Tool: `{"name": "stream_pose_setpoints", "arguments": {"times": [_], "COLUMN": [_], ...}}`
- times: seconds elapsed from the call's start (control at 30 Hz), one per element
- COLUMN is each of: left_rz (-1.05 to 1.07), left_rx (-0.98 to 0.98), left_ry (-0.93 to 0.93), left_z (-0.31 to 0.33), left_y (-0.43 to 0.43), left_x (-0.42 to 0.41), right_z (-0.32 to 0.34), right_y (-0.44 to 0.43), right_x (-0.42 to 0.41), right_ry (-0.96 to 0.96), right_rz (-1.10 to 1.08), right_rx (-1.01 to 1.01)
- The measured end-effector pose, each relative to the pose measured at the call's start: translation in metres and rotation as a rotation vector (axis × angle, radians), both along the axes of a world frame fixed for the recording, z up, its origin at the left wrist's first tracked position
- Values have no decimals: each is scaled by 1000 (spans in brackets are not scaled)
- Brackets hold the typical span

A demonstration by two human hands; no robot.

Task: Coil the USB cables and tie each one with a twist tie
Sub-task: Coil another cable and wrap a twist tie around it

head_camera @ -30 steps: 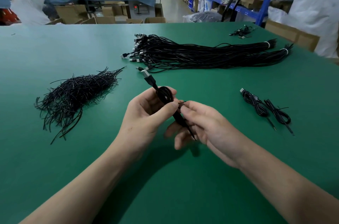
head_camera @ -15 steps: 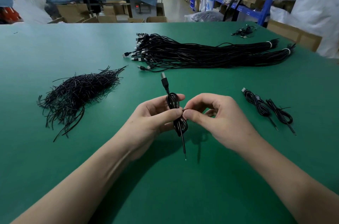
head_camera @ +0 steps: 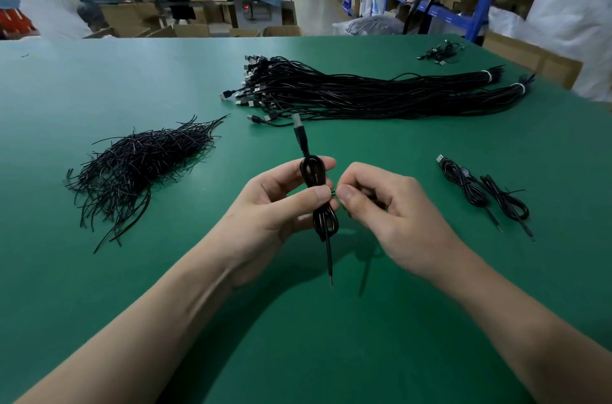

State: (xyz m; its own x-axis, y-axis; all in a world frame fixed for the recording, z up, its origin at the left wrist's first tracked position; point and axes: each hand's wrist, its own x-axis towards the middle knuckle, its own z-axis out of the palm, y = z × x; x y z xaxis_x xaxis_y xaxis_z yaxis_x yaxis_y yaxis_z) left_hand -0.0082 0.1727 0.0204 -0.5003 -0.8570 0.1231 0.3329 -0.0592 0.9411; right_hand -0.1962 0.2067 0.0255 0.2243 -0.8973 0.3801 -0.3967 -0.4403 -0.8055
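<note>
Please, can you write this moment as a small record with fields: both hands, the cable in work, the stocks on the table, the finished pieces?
Left hand: grips the coiled USB cable at its middle
Right hand: pinches the twist tie at the coil's waist
Twist tie pile: on the green table, left of the hands
Uncoiled cable bundles: far side, centre to right
Tied coils: two, right of the hands, side by side

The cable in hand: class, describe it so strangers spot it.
On the green table, look front centre. The left hand grips a coiled cable, plug upward, while the right hand pinches its tie. Unlike the two coils lying at right, it is lifted.
</note>
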Motion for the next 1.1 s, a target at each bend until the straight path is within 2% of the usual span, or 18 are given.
{"name": "stream_pose_setpoints", "arguments": {"times": [0.3, 0.47, 0.77, 1.1], "left_rz": [-137, -121, -47, -75], "left_rx": [38, 46, 36, 76], "left_ry": [88, 79, 37, 50], "left_z": [1, 2, -2, -2], "left_y": [-3, -3, -4, -3], "left_x": [7, 7, 4, 4], "right_z": [-3, -3, -4, -5], "right_y": [-4, -4, -3, -3], "right_x": [0, 2, -1, -3], "right_ry": [-209, -272, -110, -70], "right_rz": [61, 107, 37, 55], "right_rx": [78, 114, 97, 106]}}
